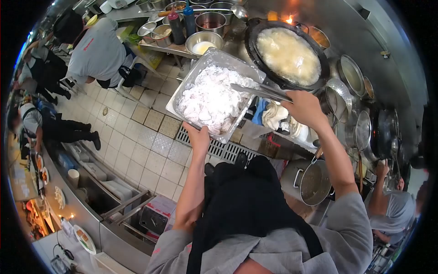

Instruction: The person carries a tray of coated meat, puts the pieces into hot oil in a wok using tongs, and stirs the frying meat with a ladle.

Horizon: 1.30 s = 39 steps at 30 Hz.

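Food (205,99) is seemingly being gathered with tongs (266,92) gripped by the right hand (305,108); the tray (232,62), grasped by the left hand (199,139), must be kept steady.

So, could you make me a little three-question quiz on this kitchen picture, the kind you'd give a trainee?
1. Left or right: which hand holds the tongs?
2. True or false: the wok is empty.
3. Pick one. What is in the metal tray?
A) Green leaves
B) Pieces under a white, powdery coating
C) Folded cloths

Key:
1. The right hand; the left hand holds the tray.
2. False: pale, bubbling liquid is in it.
3. B.
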{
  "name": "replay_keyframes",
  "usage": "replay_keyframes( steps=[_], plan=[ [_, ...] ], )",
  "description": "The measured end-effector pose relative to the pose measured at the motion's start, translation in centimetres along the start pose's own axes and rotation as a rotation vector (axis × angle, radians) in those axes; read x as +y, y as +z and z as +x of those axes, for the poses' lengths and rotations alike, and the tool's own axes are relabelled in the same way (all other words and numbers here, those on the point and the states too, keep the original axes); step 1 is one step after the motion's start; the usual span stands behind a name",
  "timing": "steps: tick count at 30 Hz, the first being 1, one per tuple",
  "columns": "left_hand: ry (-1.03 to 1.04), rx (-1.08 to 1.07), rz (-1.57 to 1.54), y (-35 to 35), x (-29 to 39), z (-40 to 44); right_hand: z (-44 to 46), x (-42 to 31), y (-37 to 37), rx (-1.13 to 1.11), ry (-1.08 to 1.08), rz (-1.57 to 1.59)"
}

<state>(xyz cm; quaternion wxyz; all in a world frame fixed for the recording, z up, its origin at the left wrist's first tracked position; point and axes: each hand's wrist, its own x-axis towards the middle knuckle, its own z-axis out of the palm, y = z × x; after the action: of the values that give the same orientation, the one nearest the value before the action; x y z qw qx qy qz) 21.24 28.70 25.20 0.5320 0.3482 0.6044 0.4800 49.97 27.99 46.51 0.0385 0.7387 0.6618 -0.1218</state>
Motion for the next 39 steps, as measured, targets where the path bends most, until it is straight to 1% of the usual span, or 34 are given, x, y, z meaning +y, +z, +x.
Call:
replay_keyframes(
  steps=[1,4,5,6,7,9,10,13,14,17,18,20,21,23,24,25,26,29,32,33,35,36,39],
  plan=[
    [-0.034,-0.006,-0.009,0.1,0.8,-0.5,0.9,-0.8,0.1,-0.027,-0.004,-0.06],
    [-0.084,-0.022,0.012,-0.1,1.1,-0.7,5.4,-1.0,3.7,-0.017,-0.025,0.025],
    [-0.091,-0.026,0.024,-0.1,0.9,-0.5,8.1,-0.6,6.1,-0.006,-0.049,0.145],
    [-0.054,-0.008,0.061,-0.2,-0.3,0.1,10.2,-0.2,8.2,0.003,-0.073,0.266],
    [-0.019,0.01,0.1,-0.3,-2.1,0.9,11.2,-0.6,8.9,-0.074,-0.013,0.453],
    [0.016,0.031,0.142,-0.4,-2.6,1.1,12.5,-2.6,9.7,-0.23,0.105,0.827],
    [0.018,0.034,0.146,-0.4,-2.7,1.1,11.8,-3.5,9.7,-0.207,0.154,0.946],
    [0.046,0.047,0.154,-0.5,-2.9,1.2,10.4,-1.8,9.7,-0.263,0.177,0.952],
    [0.05,0.059,0.169,-0.5,-3.0,1.2,9.0,-1.3,9.2,-0.233,0.124,1.076],
    [0.113,0.083,0.13,-0.6,-4.9,1.9,5.3,0.4,6.0,-0.239,0.176,1.144],
    [0.147,0.072,0.1,-0.5,-5.5,2.3,4.2,0.8,5.1,-0.164,0.211,1.161],
    [0.138,0.027,0.054,-0.6,-4.1,1.6,2.2,2.2,3.3,0.008,0.291,1.186],
    [0.102,0.016,0.038,-0.5,-3.4,1.3,1.7,4.4,3.0,0.059,0.285,1.164],
    [0.047,0.025,0.049,-0.6,-2.8,0.9,1.1,8.6,3.0,0.252,0.265,1.097],
    [0.029,0.026,0.042,-0.4,-2.5,0.9,1.0,11.2,2.9,0.314,0.263,0.874],
    [0.01,0.027,0.036,-0.2,-2.0,0.7,0.9,12.3,2.1,0.367,0.257,0.653],
    [-0.008,0.008,-0.004,-0.2,-1.4,0.3,0.5,13.1,1.0,0.294,0.354,0.438],
    [-0.034,-0.021,-0.076,0.1,1.1,-0.8,0.7,14.9,1.5,0.358,0.392,0.186],
    [-0.044,-0.018,-0.111,0.3,1.0,-0.9,0.9,13.2,0.8,0.331,0.425,0.171],
    [-0.046,-0.007,-0.12,0.2,0.6,-0.7,0.7,13.2,1.0,0.397,0.414,0.18],
    [0.029,0.017,-0.086,0.1,-1.2,0.1,0.5,12.7,1.5,0.527,0.375,0.204],
    [0.064,0.036,-0.066,-0.2,-1.8,0.3,-0.3,11.0,-0.1,0.391,0.377,0.306],
    [0.013,0.026,-0.094,-0.3,-2.3,0.6,-1.5,8.3,0.1,0.313,0.114,0.373]
  ],
)
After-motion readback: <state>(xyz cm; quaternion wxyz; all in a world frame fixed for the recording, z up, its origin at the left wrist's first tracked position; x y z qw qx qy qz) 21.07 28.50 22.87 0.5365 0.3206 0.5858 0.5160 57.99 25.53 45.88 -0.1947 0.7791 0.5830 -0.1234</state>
